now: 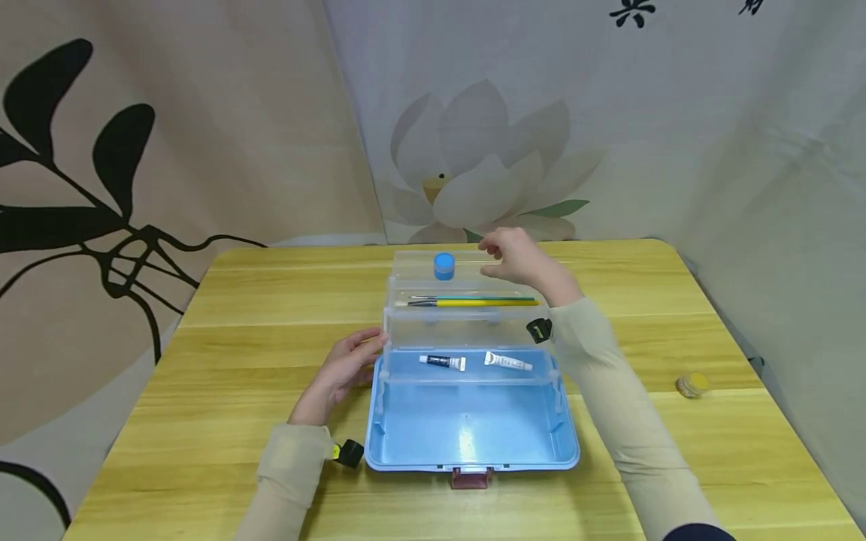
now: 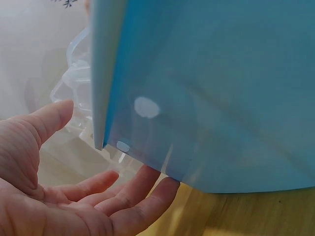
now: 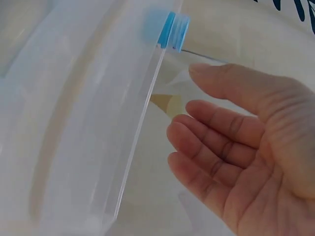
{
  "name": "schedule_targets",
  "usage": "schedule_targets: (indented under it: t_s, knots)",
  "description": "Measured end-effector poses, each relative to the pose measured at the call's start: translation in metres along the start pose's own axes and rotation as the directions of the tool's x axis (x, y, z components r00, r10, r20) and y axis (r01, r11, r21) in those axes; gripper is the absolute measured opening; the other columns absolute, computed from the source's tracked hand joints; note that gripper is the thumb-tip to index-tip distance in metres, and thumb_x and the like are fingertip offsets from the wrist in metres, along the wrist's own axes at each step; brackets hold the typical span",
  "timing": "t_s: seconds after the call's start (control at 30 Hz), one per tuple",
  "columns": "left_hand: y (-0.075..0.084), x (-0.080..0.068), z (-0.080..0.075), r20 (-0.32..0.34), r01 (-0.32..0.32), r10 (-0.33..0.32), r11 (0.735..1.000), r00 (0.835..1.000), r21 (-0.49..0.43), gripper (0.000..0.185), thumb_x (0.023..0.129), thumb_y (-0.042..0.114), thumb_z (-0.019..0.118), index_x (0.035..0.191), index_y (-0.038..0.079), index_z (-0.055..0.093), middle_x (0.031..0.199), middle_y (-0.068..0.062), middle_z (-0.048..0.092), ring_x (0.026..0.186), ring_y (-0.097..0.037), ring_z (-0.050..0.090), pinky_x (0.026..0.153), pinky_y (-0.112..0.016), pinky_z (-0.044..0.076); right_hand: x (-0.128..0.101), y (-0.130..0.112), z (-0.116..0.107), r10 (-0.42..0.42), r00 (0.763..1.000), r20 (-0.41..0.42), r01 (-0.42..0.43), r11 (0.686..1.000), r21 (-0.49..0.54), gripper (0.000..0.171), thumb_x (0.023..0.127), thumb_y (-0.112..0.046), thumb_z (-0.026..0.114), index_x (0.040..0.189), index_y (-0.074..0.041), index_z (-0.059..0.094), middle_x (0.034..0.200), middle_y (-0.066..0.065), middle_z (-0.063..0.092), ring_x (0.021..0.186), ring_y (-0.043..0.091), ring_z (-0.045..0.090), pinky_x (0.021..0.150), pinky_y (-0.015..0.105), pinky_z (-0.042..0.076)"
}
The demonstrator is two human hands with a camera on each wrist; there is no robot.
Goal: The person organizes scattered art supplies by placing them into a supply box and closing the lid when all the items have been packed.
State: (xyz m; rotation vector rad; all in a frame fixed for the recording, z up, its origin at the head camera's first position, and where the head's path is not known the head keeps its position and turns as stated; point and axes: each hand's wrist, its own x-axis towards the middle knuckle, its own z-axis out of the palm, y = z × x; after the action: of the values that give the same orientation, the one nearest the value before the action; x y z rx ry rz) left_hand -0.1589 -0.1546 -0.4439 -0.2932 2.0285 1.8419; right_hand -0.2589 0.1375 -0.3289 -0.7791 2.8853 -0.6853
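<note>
The blue plastic fold-out storage box with clear tiered trays [image 1: 471, 421] sits mid-table toward the front edge, lid open. The left hand [image 1: 345, 367] rests relaxed with straight fingers against its left side; the right hand [image 1: 514, 255], loosely open and holding nothing, hovers over the top tray beside a small blue-capped jar [image 1: 443, 265]. A careless sweep could probably tip that jar off the tray.

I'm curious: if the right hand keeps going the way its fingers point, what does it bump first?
Probably the blue jar: the right hand points left toward it over the clear top tray, though depth is unclear.
</note>
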Motion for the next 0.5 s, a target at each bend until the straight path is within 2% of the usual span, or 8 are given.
schedule_targets:
  t_s: [0.27, 0.5]
  knots:
    - [-0.001, 0.002, -0.001, -0.004, -0.003, 0.003, 1.000, 1.000, -0.014, 0.069, 0.089, 0.044, 0.062, 0.139, 0.003, 0.038, 0.131, -0.022, 0.050, 0.111, -0.032, 0.055, 0.092, -0.045, 0.046, -0.022, 0.013, -0.005, 0.083, 0.996, 0.010, -0.083, 0.996, 0.041, 0.036, 0.083, -0.008, 0.070, 0.115, 0.006, 0.060, 0.106, 0.020, 0.060, 0.097, 0.033, 0.054, 0.088, 0.042, 0.046]
    - [-0.001, 0.002, 0.000, 0.008, -0.013, 0.013, 1.000, 1.000, -0.003, 0.070, 0.089, 0.045, 0.061, 0.139, 0.002, 0.037, 0.132, -0.022, 0.049, 0.113, -0.033, 0.055, 0.093, -0.046, 0.046, -0.041, 0.028, -0.005, 0.089, 0.996, -0.015, -0.088, 0.995, 0.041, 0.037, 0.084, -0.009, 0.070, 0.115, 0.008, 0.059, 0.106, 0.021, 0.060, 0.097, 0.033, 0.055, 0.088, 0.044, 0.046]
